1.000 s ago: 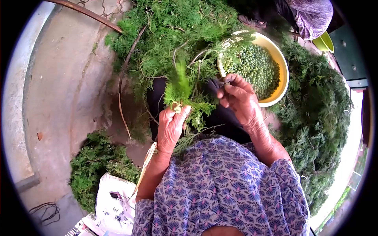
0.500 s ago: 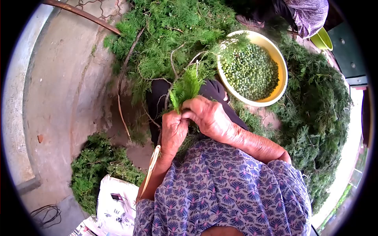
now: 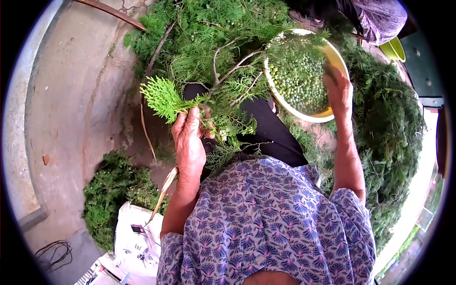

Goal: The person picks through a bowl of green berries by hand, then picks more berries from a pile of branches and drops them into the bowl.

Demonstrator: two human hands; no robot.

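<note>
My left hand [image 3: 189, 137] grips a bright green leafy sprig [image 3: 162, 98] that points up and to the left, above my dark trouser leg. My right hand [image 3: 340, 91] is stretched out over the right side of a yellow bowl [image 3: 335, 56] filled with small green seeds [image 3: 299, 78]. Its fingers hang over the seeds, and whether they hold anything I cannot tell. A twiggy branch [image 3: 232, 66] lies across my lap toward the bowl's left rim.
Heaps of green foliage [image 3: 209, 28] surround the bowl, with more foliage [image 3: 394, 118] at the right. A smaller dark green pile [image 3: 111, 190] lies on the concrete at lower left beside a white bag [image 3: 133, 242]. Another person [image 3: 375, 16] sits at top right near a green container [image 3: 393, 50].
My right hand left the sprig and reached out over the yellow bowl. My left hand swung the sprig out to the left.
</note>
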